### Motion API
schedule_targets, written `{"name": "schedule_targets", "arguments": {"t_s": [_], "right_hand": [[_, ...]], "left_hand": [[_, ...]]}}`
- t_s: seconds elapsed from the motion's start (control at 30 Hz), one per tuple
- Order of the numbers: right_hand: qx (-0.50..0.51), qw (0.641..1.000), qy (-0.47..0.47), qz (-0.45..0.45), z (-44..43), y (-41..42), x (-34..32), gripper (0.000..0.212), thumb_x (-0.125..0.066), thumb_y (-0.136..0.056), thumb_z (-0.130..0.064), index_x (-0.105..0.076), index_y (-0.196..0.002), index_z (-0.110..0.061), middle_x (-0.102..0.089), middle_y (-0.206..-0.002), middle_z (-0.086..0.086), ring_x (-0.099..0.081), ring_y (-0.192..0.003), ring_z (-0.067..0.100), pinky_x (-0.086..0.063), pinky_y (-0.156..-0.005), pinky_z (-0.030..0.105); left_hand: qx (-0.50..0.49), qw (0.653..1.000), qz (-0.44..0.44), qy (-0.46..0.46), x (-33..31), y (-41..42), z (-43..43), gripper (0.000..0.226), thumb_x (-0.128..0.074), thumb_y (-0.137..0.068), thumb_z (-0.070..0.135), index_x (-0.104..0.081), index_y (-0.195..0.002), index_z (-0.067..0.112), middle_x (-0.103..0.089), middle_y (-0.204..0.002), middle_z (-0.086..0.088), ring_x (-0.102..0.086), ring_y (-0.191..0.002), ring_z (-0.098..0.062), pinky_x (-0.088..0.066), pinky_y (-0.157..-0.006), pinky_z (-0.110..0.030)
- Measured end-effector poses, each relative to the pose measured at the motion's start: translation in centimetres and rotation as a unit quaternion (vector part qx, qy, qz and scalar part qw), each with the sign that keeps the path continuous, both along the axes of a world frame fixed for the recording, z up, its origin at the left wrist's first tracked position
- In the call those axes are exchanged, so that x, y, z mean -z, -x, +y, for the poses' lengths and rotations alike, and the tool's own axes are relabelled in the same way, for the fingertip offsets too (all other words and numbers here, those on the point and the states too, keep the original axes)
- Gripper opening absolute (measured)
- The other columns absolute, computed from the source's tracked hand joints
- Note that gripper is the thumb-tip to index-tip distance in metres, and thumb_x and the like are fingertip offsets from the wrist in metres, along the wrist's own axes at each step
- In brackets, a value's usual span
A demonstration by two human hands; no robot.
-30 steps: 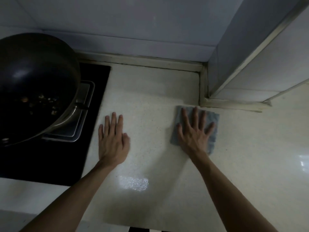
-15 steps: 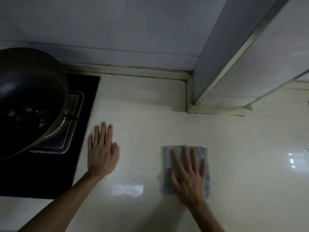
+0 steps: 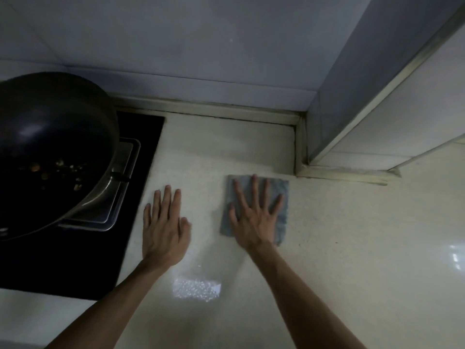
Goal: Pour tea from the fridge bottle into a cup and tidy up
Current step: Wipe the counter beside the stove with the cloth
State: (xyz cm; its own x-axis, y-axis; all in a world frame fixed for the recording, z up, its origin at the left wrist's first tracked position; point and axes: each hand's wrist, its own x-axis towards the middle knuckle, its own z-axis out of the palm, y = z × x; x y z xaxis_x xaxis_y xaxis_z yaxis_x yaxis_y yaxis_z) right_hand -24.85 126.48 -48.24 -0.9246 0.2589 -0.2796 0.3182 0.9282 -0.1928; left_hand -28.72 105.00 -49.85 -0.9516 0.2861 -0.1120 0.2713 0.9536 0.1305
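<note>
A grey-blue cloth (image 3: 283, 188) lies flat on the pale speckled counter (image 3: 352, 248), just in front of the wall corner. My right hand (image 3: 254, 217) lies spread on top of the cloth, palm down and fingers apart, pressing it to the counter without gripping it. My left hand (image 3: 164, 227) rests flat on the bare counter to the left, beside the hob's edge, holding nothing. No bottle or cup is in view.
A dark wok (image 3: 50, 147) with bits of food sits on the black hob (image 3: 141, 152) at the left. A tiled wall runs along the back, and a projecting tiled column (image 3: 377, 109) stands at the right. A glossy wet patch (image 3: 196, 289) shines near the counter's front.
My right hand drew the cloth toward me half a second ago, then pushed it back away toward the wall corner. My left hand has stayed flat in place.
</note>
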Motion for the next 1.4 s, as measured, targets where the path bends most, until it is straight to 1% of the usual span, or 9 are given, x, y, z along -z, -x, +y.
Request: {"name": "schedule_targets", "arguments": {"t_s": [0.17,0.33,0.4,0.57,0.8,0.9,1.07,1.2,1.4], "right_hand": [[-0.080,0.996,0.037,0.015,-2.7,-5.0,-0.2,0.068,-0.012,-0.094,-0.064,0.018,-0.150,-0.040,0.030,-0.158,0.000,0.031,-0.144,0.025,0.018,-0.111,0.063],[-0.106,0.994,0.011,0.033,-1.0,-9.4,0.0,0.066,-0.028,-0.095,-0.064,-0.012,-0.154,-0.039,-0.005,-0.164,0.003,0.006,-0.149,0.028,-0.005,-0.111,0.061],[-0.087,0.996,0.008,0.027,-0.5,-8.6,-0.1,0.066,-0.030,-0.094,-0.064,-0.020,-0.153,-0.037,-0.012,-0.163,0.005,-0.001,-0.149,0.030,-0.006,-0.111,0.060],[-0.036,0.999,0.024,0.010,0.3,-2.5,0.1,0.068,-0.015,-0.094,-0.064,0.015,-0.151,-0.042,0.030,-0.159,0.001,0.029,-0.145,0.026,0.019,-0.113,0.059],[0.004,0.999,0.019,0.047,1.6,6.8,0.3,0.067,-0.015,-0.094,-0.063,0.009,-0.152,-0.040,0.024,-0.161,-0.002,0.030,-0.144,0.023,0.022,-0.111,0.059],[0.021,0.998,0.043,0.051,1.8,9.6,0.6,0.067,-0.021,-0.095,-0.061,0.009,-0.151,-0.041,0.022,-0.161,-0.004,0.026,-0.146,0.023,0.013,-0.110,0.062],[0.036,0.996,0.041,0.066,2.9,12.6,0.9,0.067,-0.024,-0.094,-0.059,0.003,-0.152,-0.040,0.012,-0.163,-0.001,0.010,-0.149,0.027,-0.023,-0.112,0.063],[0.045,0.996,0.035,0.066,2.8,13.3,0.5,0.066,-0.026,-0.096,-0.057,0.001,-0.153,-0.039,0.008,-0.164,0.001,0.004,-0.150,0.029,-0.025,-0.112,0.060],[0.013,0.998,0.063,0.022,3.5,12.8,-1.3,0.064,-0.026,-0.101,-0.051,0.006,-0.154,-0.035,0.015,-0.163,0.003,0.013,-0.149,0.029,-0.012,-0.116,0.063]], "left_hand": [[0.002,1.000,0.006,0.009,0.0,0.0,0.1,0.070,-0.024,-0.091,0.038,-0.009,-0.156,0.019,-0.004,-0.165,-0.006,-0.001,-0.152,-0.025,-0.013,-0.121,-0.049],[-0.002,1.000,-0.003,0.015,-0.4,0.1,0.0,0.071,-0.022,-0.091,0.040,-0.007,-0.156,0.017,-0.003,-0.164,-0.008,-0.001,-0.152,-0.026,-0.014,-0.121,-0.051],[-0.002,1.000,-0.002,0.021,-0.4,-0.1,0.1,0.071,-0.021,-0.091,0.040,-0.007,-0.156,0.017,-0.002,-0.164,-0.008,-0.001,-0.152,-0.026,-0.014,-0.121,-0.050],[-0.005,1.000,-0.007,0.017,-0.4,0.0,0.1,0.071,-0.024,-0.091,0.039,-0.008,-0.156,0.017,-0.002,-0.164,-0.008,-0.002,-0.152,-0.026,-0.015,-0.120,-0.051],[-0.003,1.000,-0.003,-0.006,-0.1,-0.1,0.3,0.071,-0.028,-0.090,0.036,-0.012,-0.156,0.016,-0.004,-0.165,-0.007,-0.002,-0.152,-0.025,-0.015,-0.120,-0.051],[-0.004,1.000,-0.003,-0.014,-0.2,0.0,0.0,0.070,-0.026,-0.091,0.038,-0.013,-0.156,0.016,-0.004,-0.165,-0.008,-0.002,-0.152,-0.026,-0.015,-0.120,-0.052],[-0.012,1.000,-0.015,-0.012,-0.8,0.1,0.3,0.070,-0.027,-0.090,0.038,-0.015,-0.155,0.015,-0.006,-0.164,-0.009,-0.002,-0.152,-0.027,-0.018,-0.119,-0.054],[-0.009,1.000,-0.019,-0.015,-0.7,0.0,0.1,0.070,-0.027,-0.090,0.037,-0.015,-0.155,0.015,-0.006,-0.164,-0.009,-0.002,-0.152,-0.027,-0.017,-0.120,-0.053],[0.004,1.000,-0.020,-0.018,-0.8,0.0,-0.1,0.070,-0.026,-0.091,0.039,-0.012,-0.156,0.015,-0.006,-0.164,-0.010,-0.002,-0.152,-0.028,-0.014,-0.121,-0.051]]}}
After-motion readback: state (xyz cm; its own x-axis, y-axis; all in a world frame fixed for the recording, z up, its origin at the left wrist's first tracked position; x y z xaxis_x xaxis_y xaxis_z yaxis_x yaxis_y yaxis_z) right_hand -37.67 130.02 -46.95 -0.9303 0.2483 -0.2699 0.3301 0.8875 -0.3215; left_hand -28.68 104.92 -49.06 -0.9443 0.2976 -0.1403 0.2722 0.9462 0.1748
